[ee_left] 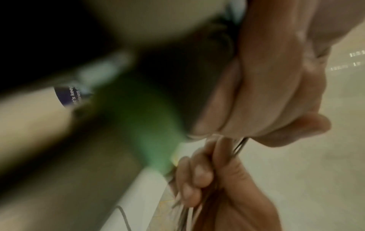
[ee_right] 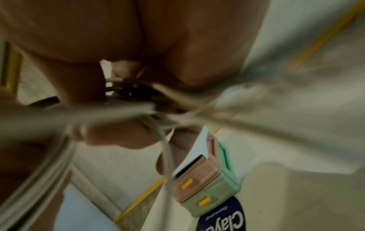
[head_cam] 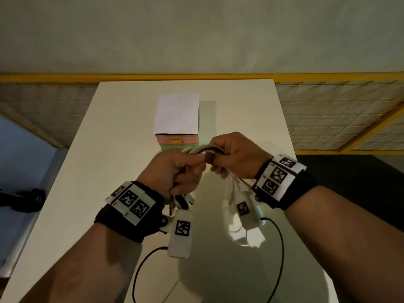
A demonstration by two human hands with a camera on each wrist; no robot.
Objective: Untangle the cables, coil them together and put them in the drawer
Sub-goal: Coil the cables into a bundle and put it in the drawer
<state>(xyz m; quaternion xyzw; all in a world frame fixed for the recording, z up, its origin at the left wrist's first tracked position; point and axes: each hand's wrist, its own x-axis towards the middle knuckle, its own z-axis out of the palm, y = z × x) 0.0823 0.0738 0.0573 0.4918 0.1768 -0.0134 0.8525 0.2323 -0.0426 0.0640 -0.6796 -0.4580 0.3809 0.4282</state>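
Note:
Above the middle of the white table [head_cam: 109, 149] both hands hold one bundle of white, grey and black cables [head_cam: 202, 149]. My left hand [head_cam: 178, 171] grips the bundle's left part, and plug ends [head_cam: 185, 201] hang below its palm. My right hand [head_cam: 231, 154] grips the right part, with white cable ends [head_cam: 231, 189] trailing under the wrist. In the right wrist view blurred strands of the cable bundle [ee_right: 126, 93] cross under the curled fingers. The small drawer unit [head_cam: 177, 119] stands just behind the hands, pink drawer over green drawer, each with a yellow handle.
A white sheet covers the drawer unit's top. A thin black lead [head_cam: 277, 248] runs from the wrist cameras across the near table. A yellow-framed mesh fence [head_cam: 338, 110] stands behind and to the right. A dark object [head_cam: 24, 200] lies left of the table.

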